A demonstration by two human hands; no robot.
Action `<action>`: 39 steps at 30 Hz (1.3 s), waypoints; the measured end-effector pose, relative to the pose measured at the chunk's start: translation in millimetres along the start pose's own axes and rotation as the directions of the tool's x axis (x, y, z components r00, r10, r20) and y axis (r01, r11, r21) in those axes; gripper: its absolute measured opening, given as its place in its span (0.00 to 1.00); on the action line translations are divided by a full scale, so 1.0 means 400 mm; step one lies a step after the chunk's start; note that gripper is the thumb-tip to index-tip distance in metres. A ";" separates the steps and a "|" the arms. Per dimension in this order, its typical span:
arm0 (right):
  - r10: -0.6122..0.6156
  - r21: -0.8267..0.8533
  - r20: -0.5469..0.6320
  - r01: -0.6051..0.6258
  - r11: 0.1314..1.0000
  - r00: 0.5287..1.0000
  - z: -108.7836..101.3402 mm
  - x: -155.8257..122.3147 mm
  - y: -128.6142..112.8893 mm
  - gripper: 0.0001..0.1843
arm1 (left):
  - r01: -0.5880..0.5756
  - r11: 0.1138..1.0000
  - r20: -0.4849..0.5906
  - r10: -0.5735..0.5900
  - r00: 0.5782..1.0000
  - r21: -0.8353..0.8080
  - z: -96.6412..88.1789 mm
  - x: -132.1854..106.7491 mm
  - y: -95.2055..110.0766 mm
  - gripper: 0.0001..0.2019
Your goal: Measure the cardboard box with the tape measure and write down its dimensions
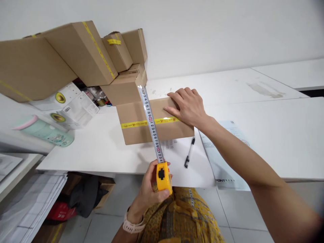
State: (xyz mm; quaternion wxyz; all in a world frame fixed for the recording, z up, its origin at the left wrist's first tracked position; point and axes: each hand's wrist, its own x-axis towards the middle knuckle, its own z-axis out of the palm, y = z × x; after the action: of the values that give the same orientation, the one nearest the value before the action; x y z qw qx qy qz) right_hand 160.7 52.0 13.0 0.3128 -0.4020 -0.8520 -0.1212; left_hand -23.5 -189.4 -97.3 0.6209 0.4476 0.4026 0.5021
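My left hand [149, 189] is wrapped around the yellow case of a tape measure [164, 180] near the table's front edge. Its metal blade is pulled out and runs away from me across a cardboard box [134, 135] closed with yellow printed tape. The blade's far end is close to the boxes behind; whether it touches them I cannot tell. My right hand [188, 106] lies on the right part of the cardboard box, fingers stretched out and thumb apart, pressing on its surface. Under the box's near side, a printed sheet [194, 175] partly shows, with a black-capped pen [189, 152] on it.
Several cardboard boxes [93, 57] are stacked at the back left against the wall. White cartons with avocado pictures [73, 104] and a green tumbler [48, 131] lie at the left. A bluish printed paper [225, 152] rests right of the pen on the white table [278, 135].
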 end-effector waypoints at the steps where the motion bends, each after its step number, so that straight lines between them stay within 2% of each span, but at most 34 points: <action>1: 0.003 0.004 0.005 -0.003 1.000 1.000 -0.005 -0.024 -0.013 0.36 | 0.023 0.999 0.013 -0.024 1.000 0.022 0.000 -0.009 -0.013 0.37; 6: -0.010 0.007 0.027 0.010 1.000 1.000 0.016 -0.134 -0.061 0.32 | 0.075 0.978 0.009 -0.078 0.997 0.197 0.008 -0.031 -0.058 0.36; 10: -0.030 0.069 0.022 0.028 0.997 0.999 0.051 -0.189 -0.082 0.24 | 0.072 0.965 -0.007 -0.072 0.997 0.252 0.007 -0.033 -0.068 0.36; 12: 0.051 0.137 -0.041 -0.045 0.989 0.998 0.046 -0.200 -0.092 0.22 | 0.058 0.962 0.010 -0.063 0.998 0.265 0.004 -0.039 -0.068 0.36; 14: 0.202 0.259 -0.122 -0.165 0.952 0.972 0.023 -0.201 -0.103 0.21 | 0.059 0.955 0.034 -0.072 0.997 0.291 0.002 -0.050 -0.067 0.36; 16: 0.353 0.443 -0.150 -0.257 0.859 0.924 -0.012 -0.193 -0.109 0.23 | 0.077 0.932 0.056 -0.103 0.993 0.354 0.001 -0.065 -0.068 0.36; 18: 0.436 0.640 -0.091 -0.283 0.715 0.895 -0.047 -0.183 -0.109 0.23 | 0.091 0.892 0.082 -0.142 0.987 0.442 0.002 -0.081 -0.072 0.39; 20: 0.464 0.782 0.003 -0.291 0.551 0.886 -0.076 -0.184 -0.106 0.22 | 0.099 0.852 0.110 -0.180 0.977 0.513 0.002 -0.097 -0.082 0.42; 22: 0.475 0.856 0.074 -0.300 0.420 0.877 -0.097 -0.203 -0.112 0.20 | 0.112 0.838 0.122 -0.208 0.971 0.534 0.004 -0.112 -0.092 0.44; 25: 0.458 0.897 0.138 -0.307 0.319 0.878 -0.113 -0.269 -0.155 0.16 | 0.132 0.865 0.088 -0.198 0.976 0.484 0.007 -0.131 -0.100 0.52; 28: 0.325 0.902 0.196 -0.300 0.311 0.925 -0.114 -0.353 -0.233 0.12 | 0.102 0.891 0.024 -0.125 0.992 0.442 0.013 -0.143 -0.094 0.58; 30: 0.244 0.885 0.186 -0.270 0.379 0.952 -0.102 -0.400 -0.278 0.12 | 0.047 0.880 -0.012 -0.047 0.999 0.473 0.014 -0.148 -0.084 0.56; 32: 0.254 0.851 0.135 -0.243 0.466 0.958 -0.078 -0.429 -0.294 0.13 | -0.040 0.849 -0.013 0.055 0.998 0.527 0.008 -0.151 -0.068 0.53; 33: 0.320 0.824 0.102 -0.260 0.503 0.942 -0.061 -0.436 -0.288 0.13 | -0.098 0.828 -0.004 0.121 0.993 0.552 0.000 -0.149 -0.055 0.52; 34: 0.410 0.795 0.064 -0.295 0.530 0.910 -0.041 -0.439 -0.273 0.14 | -0.173 0.795 0.005 0.209 0.978 0.581 -0.010 -0.144 -0.037 0.50; 35: 0.515 0.764 0.026 -0.349 0.542 0.857 -0.019 -0.438 -0.251 0.14 | -0.253 0.744 0.009 0.315 0.949 0.619 -0.022 -0.134 -0.013 0.48; 36: 0.602 0.730 -0.008 -0.407 0.549 0.799 0.004 -0.433 -0.224 0.16 | -0.331 0.669 0.015 0.431 0.902 0.666 -0.036 -0.117 0.019 0.47; 37: 0.633 0.702 -0.037 -0.431 0.567 0.773 0.029 -0.425 -0.195 0.21 | -0.406 0.561 0.024 0.567 0.824 0.722 -0.051 -0.094 0.058 0.45; 39: 0.610 0.648 -0.012 -0.458 0.608 0.792 0.076 -0.402 -0.141 0.37 | -0.456 0.318 0.072 0.751 0.656 0.831 -0.079 -0.028 0.158 0.45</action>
State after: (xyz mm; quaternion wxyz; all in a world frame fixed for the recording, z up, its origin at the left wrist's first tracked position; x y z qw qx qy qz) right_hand 181.7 -68.4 -109.4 0.5448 -0.4973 -0.6396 0.2163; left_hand -72.1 -189.6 -44.9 0.0373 0.7003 0.4758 0.5309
